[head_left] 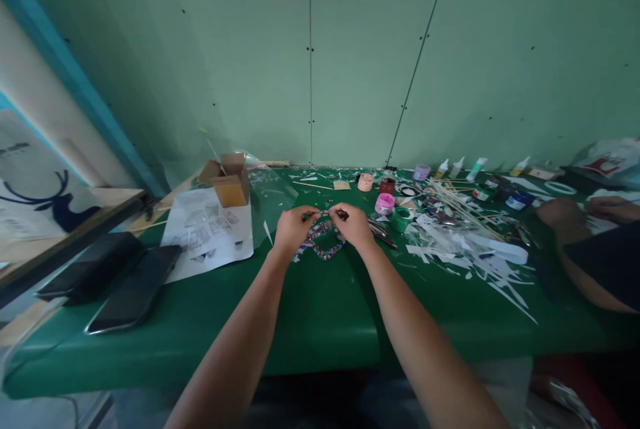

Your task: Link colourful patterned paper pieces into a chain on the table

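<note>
My left hand (294, 229) and my right hand (353, 223) are close together over the middle of the green table. Both pinch the upper part of a multicoloured beaded strand (327, 254), one at each side. The strand's small speckled pieces are too fine to tell apart. Its lower part hangs or lies in loops between and below my hands; whether it touches the table I cannot tell. My fingertips partly hide where it is held. Just right of my right hand stand an open pink paint jar (385, 203) and a green paint jar (401, 218).
On the left are a printed paper sheet (210, 232), a small cardboard box (231, 182), a phone (135, 289) and a black case (95, 267). Paper scraps (460, 249), wooden sticks (467, 209) and glue bottles (477, 169) lie right. Another person's arm (575, 255) rests at the far right.
</note>
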Demonstrator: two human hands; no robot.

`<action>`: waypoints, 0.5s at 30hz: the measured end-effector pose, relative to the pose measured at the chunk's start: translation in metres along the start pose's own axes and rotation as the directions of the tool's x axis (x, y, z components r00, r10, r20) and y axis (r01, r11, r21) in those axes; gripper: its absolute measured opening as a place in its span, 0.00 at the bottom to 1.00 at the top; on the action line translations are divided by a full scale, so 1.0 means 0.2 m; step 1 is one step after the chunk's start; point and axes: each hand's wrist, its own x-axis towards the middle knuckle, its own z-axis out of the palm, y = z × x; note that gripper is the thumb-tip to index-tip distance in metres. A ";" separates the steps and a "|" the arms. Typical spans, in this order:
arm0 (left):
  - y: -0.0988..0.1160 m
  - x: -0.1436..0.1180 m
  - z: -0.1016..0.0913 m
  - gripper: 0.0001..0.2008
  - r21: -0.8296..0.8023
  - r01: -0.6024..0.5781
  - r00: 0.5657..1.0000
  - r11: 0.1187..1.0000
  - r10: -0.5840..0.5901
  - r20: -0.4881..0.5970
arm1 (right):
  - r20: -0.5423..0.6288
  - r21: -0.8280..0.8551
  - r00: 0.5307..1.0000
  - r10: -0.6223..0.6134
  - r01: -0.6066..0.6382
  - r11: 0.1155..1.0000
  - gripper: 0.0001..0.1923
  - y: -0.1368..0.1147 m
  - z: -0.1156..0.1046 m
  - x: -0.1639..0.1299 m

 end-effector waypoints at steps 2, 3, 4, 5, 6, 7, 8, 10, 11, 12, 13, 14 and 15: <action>0.00 0.00 0.00 0.08 0.040 -0.065 0.998 0.997 0.065 0.006 | 0.013 -0.048 0.998 -0.067 0.067 0.997 0.09 0.01 0.00 0.00; 0.00 0.00 0.00 0.07 0.061 -0.097 0.995 0.993 0.097 0.007 | 0.029 -0.056 0.995 -0.091 0.092 0.994 0.09 0.02 0.00 0.00; -0.01 0.00 0.01 0.06 0.083 -0.123 0.992 0.989 0.123 0.008 | 0.050 -0.054 0.993 -0.107 0.109 0.993 0.10 0.02 0.00 0.00; -0.01 0.01 0.01 0.05 0.102 -0.141 0.990 0.985 0.142 0.006 | 0.071 -0.043 0.991 -0.117 0.120 0.992 0.11 0.03 0.00 0.00; -0.01 0.01 0.01 0.04 0.118 -0.154 0.988 0.981 0.155 0.005 | 0.088 -0.029 0.988 -0.123 0.126 0.992 0.11 0.03 0.00 0.00; -0.02 0.01 0.02 0.04 0.128 -0.166 0.986 0.978 0.166 0.008 | 0.101 -0.019 0.986 -0.130 0.133 0.991 0.10 0.04 0.01 0.00; -0.02 0.01 0.02 0.04 0.134 -0.177 0.984 0.975 0.177 0.010 | 0.109 -0.018 0.984 -0.139 0.142 0.990 0.10 0.04 0.01 0.00; -0.03 0.01 0.02 0.04 0.131 -0.194 0.981 0.972 0.195 0.008 | 0.118 -0.045 0.981 -0.156 0.162 0.986 0.11 0.04 0.00 0.00; -0.03 0.01 0.02 0.04 0.120 -0.202 0.979 0.972 0.203 0.006 | 0.123 -0.063 0.979 -0.163 0.171 0.983 0.11 0.04 0.00 0.00; -0.03 0.00 0.02 0.04 0.105 -0.209 0.978 0.972 0.209 0.005 | 0.129 -0.075 0.977 -0.168 0.179 0.981 0.12 0.04 0.00 0.00; -0.03 0.00 0.02 0.04 0.088 -0.215 0.976 0.973 0.216 0.003 | 0.136 -0.078 0.976 -0.172 0.184 0.980 0.12 0.04 0.00 0.00; -0.03 0.00 0.02 0.04 0.070 -0.222 0.975 0.973 0.222 0.001 | 0.139 -0.074 0.975 -0.175 0.187 0.980 0.12 0.04 -0.01 0.00; -0.04 0.00 0.02 0.04 0.053 -0.228 0.974 0.972 0.228 -0.001 | 0.135 -0.064 0.975 -0.177 0.187 0.980 0.11 0.04 -0.01 0.00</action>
